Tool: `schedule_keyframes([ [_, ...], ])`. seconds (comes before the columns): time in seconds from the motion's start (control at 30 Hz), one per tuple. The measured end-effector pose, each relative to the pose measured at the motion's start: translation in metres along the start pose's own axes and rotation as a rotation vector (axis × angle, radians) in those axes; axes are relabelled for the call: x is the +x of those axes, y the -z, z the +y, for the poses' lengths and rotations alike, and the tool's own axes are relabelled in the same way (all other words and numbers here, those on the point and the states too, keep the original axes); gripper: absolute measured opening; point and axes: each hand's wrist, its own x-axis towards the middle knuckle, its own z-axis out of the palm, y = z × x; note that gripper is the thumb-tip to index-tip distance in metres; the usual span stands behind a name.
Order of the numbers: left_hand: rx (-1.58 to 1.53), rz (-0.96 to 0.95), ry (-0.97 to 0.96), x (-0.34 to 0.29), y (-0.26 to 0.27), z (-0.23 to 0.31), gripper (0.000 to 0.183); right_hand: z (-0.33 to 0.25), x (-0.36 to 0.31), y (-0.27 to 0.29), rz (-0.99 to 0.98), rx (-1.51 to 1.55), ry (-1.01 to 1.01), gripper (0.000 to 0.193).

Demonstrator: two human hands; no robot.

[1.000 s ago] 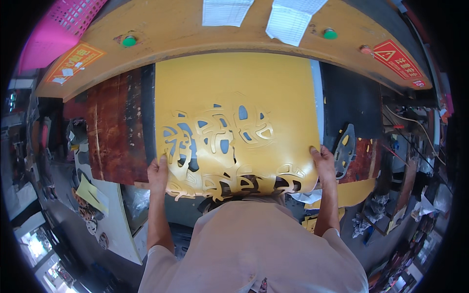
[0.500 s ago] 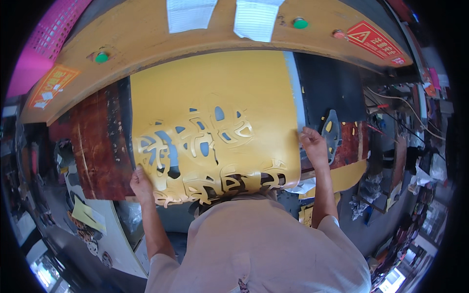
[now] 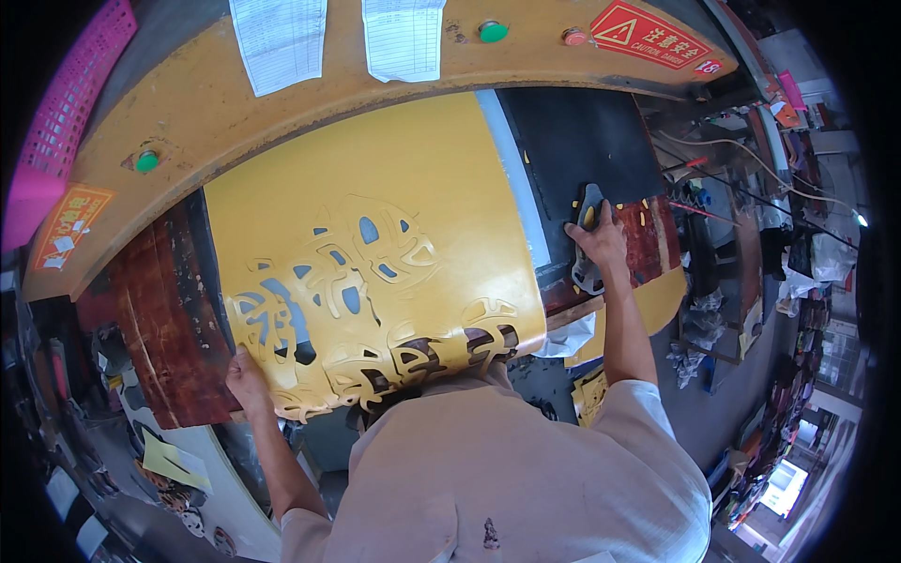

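A large yellow sheet (image 3: 394, 159) lies across the work surface. Its near part is cut through with several curved openings, and the near edge droops toward my body. My left hand (image 3: 248, 383) is closed on the sheet's near left edge, thumb on top. To the right of the sheet, my right hand (image 3: 605, 242) rests on a dark, sole-shaped cutting die (image 3: 587, 275). The thumb is on the die's left side and the fingers are at its far part. My palm covers some of the die.
A yellow machine beam (image 3: 197, 108) with green buttons and hanging paper sheets spans the far side. Black matting (image 3: 587, 131) and a worn red-brown board (image 3: 160, 328) lie under and beside the sheet. Yellow offcuts (image 3: 657, 305) sit below at the right. A pink basket (image 3: 70, 122) stands far left.
My right hand has let go of the sheet's right edge and moved right onto the cutting die. My left hand stays at the left edge. The view has turned rightward.
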Motion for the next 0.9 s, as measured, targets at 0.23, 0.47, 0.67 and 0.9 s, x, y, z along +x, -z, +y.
schedule_keyframes([
  [0.23,0.114,0.068,-0.042,0.023,-0.004,0.004,0.042,-0.040,-0.001,0.070,-0.086,-0.158,0.566,0.118],
  [0.47,0.079,0.072,-0.063,0.026,-0.013,-0.013,0.045,-0.155,-0.046,0.084,-0.001,-0.592,1.935,0.077],
  [0.67,0.183,0.049,-0.029,0.023,-0.011,-0.013,0.049,-0.183,-0.069,0.013,-0.307,-0.463,1.931,0.046],
  [0.9,0.464,0.164,-0.083,0.007,-0.025,0.005,0.059,-0.169,-0.092,-0.011,0.006,0.075,0.978,0.081],
])
